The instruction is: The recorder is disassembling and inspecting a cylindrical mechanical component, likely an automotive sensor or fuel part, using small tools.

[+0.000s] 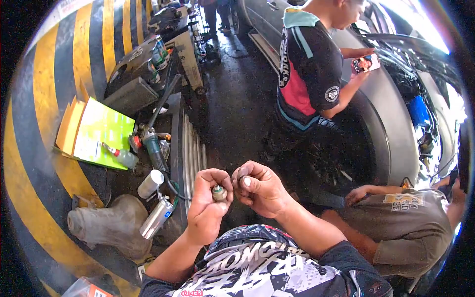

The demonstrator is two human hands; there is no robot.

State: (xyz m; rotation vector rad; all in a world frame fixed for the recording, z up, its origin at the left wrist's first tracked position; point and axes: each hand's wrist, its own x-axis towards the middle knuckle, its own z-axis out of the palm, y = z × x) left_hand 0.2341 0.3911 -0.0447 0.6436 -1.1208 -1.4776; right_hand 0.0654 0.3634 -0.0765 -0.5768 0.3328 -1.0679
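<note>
My left hand [208, 205] is closed around a small metal fitting [219, 195] with a green ring on its top. Just to the right, my right hand [257, 190] pinches with thumb and forefinger at a small dark piece that is too small to make out. The two hands are close together in front of my chest. Left of them, on a cluttered surface, are a power grinder [156, 151], a white canister [148, 184] and a silver cylinder [153, 222].
A person [309, 79] with a phone [365, 63] stands beside a silver car [381, 119]; another [405, 232] is low at right. A green box [101, 121], bottle [126, 158], grey metal housing [109, 225] and dark workbench [128, 74] line the striped left side.
</note>
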